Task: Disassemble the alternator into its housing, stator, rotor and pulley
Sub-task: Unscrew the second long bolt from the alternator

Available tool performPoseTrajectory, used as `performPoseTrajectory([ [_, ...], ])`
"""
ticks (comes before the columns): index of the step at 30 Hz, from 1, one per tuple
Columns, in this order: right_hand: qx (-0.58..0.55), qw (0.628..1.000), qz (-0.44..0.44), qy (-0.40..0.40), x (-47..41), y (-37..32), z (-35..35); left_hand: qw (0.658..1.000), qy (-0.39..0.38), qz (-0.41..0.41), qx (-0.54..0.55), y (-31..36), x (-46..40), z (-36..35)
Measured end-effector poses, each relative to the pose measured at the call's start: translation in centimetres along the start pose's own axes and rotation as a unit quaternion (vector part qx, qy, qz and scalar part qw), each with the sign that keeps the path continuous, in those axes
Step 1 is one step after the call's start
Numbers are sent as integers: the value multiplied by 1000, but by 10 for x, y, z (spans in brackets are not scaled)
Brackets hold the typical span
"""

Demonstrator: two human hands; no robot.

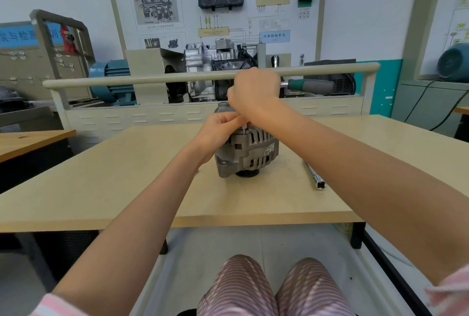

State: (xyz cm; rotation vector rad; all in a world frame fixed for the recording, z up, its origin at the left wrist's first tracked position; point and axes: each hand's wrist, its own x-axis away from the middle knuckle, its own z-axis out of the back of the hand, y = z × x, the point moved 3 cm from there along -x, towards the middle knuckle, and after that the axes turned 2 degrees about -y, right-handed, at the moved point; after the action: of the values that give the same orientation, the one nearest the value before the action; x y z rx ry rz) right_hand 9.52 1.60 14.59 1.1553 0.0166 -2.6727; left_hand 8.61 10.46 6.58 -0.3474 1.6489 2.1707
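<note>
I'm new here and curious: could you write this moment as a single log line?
stage: loosening fastener | right hand: grips ratchet handle | left hand: pinches thin shaft atop alternator | alternator: assembled, pulley down on table | spare socket extension: right of it

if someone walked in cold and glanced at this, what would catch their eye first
First, the grey alternator standing mid-table with its pulley underneath, both hands on its top. The right hand grips a ratchet whose green handle juts out to the right, while the left hand pinches the thin shaft going down into the housing. A loose socket extension lies on the table to the right.
</note>
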Motion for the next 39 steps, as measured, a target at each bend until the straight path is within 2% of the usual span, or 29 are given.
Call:
performPoseTrajectory([
  [3,-70,997,33,15,0,3,-1,1000,-20,11,-6,1,-1,0],
  [6,-167,984,56,-14,-3,6,-3,999,-42,26,-21,2,-1,3],
  [8,-271,959,66,-53,-5,9,-6,998,-46,33,-27,2,-1,4],
  [11,-423,898,74,-96,-5,13,-8,998,-45,37,-27,2,-1,3],
  [14,-467,872,70,-127,-6,14,-10,998,-49,42,-28,3,-1,4],
  [17,-424,895,72,-116,-7,14,-10,998,-46,35,-24,1,-1,4],
  [23,-211,972,93,-48,-7,13,-7,999,-28,22,-16,-1,-2,4],
  [27,-69,996,52,-14,-4,9,-4,1000,-15,14,-1,-1,-2,2],
  [30,38,999,9,-8,-1,2,2,1000,-2,5,-2,0,-1,1],
  [34,28,1000,13,1,1,-2,1,1000,3,2,-4,-2,0,1],
  [37,-44,998,39,4,-1,2,-1,1000,-11,9,-8,0,0,1],
  [39,-111,992,56,-21,-4,5,-3,1000,-21,19,-11,1,0,1],
])
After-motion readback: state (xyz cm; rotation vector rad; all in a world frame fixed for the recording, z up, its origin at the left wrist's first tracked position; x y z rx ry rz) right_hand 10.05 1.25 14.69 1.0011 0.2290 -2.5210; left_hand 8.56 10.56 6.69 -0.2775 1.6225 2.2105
